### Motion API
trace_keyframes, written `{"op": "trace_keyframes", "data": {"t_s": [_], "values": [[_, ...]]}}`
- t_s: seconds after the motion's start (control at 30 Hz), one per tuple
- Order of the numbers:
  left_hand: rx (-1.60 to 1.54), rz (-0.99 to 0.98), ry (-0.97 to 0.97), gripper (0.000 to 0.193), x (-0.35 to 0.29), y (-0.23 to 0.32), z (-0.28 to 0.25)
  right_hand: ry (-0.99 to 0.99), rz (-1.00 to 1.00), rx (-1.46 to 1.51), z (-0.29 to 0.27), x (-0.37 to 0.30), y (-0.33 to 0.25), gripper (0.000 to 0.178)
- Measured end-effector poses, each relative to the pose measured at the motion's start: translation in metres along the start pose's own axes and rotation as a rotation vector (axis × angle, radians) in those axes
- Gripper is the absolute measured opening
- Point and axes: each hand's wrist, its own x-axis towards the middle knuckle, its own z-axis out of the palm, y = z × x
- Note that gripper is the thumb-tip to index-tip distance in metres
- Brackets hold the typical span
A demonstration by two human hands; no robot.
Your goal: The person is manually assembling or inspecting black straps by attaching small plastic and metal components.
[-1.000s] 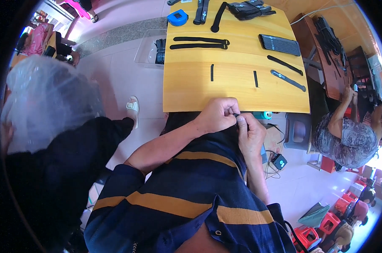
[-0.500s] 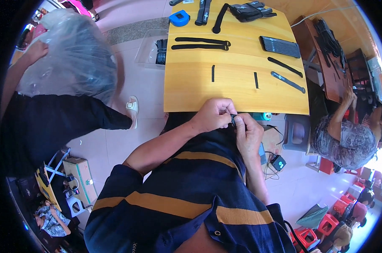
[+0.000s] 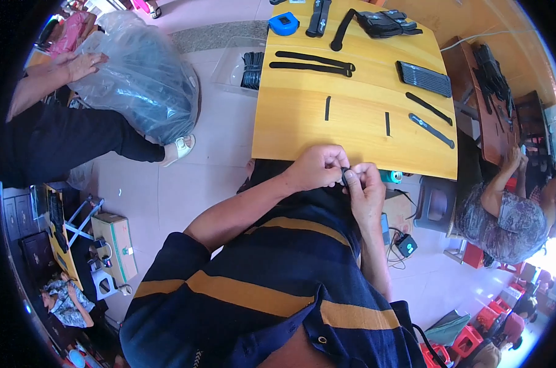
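A small dark piece (image 3: pixel 345 179) sits between the two hands, just off the near edge of the wooden tabletop (image 3: pixel 284 138) and in front of the person's dark shirt (image 3: pixel 290 251). It lies to the right of the left hand (image 3: pixel 318 168) and to the left of the right hand (image 3: pixel 365 184), with neither hand clearly nearer, since the fingers of both meet around it. The bit that shows looks longer from the tabletop side toward the body than from side to side, though most of it is covered, so its full length and shape cannot be told. The left fingers are curled in, with thumb and forefinger drawn together at the piece; whether they grip it or only touch it is hard to tell. The right thumb presses toward the bent forefinger, with the piece pinched at their tips and almost no gap left. Beyond the hands, two short black strips lie apart on the tabletop, both pointing away from the body: the left strip (image 3: pixel 328 108) is ahead of the left hand, and the right strip (image 3: pixel 388 124) ahead and slightly right of the right hand. Farther right, a grey strap (image 3: pixel 431 130) lies slantwise beside a black strap (image 3: pixel 429 108), with neither hand touching them.
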Motion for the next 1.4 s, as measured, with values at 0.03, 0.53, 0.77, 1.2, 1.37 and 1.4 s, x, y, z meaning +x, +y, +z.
{"op": "trace_keyframes", "data": {"t_s": [0.03, 0.53, 0.77, 1.2, 1.37, 1.4], "values": [[0.0, -0.051, -0.005, 0.017, 0.0, 0.002, -0.001, -0.01, 0.028, 0.086, 0.0, 0.0, 0.005, 0.01], [0.029, -0.236, 0.03, 0.019, -0.02, -0.009, -0.003, -0.065, -0.227, -0.291, 0.0, -0.01, -0.014, 0.012], [0.072, -0.213, 0.048, 0.017, -0.021, -0.018, 0.001, -0.109, -0.338, -0.577, -0.003, -0.006, -0.028, 0.008], [0.108, -0.126, 0.117, 0.016, -0.022, -0.021, 0.014, -0.178, -0.046, -0.544, -0.008, 0.005, -0.037, 0.007], [0.241, -0.038, 0.177, 0.013, -0.023, -0.018, 0.017, -0.175, -0.032, -0.526, -0.009, 0.005, -0.031, 0.006], [0.241, -0.039, 0.176, 0.013, -0.024, -0.019, 0.017, -0.182, -0.012, -0.514, -0.009, 0.005, -0.03, 0.006]]}}
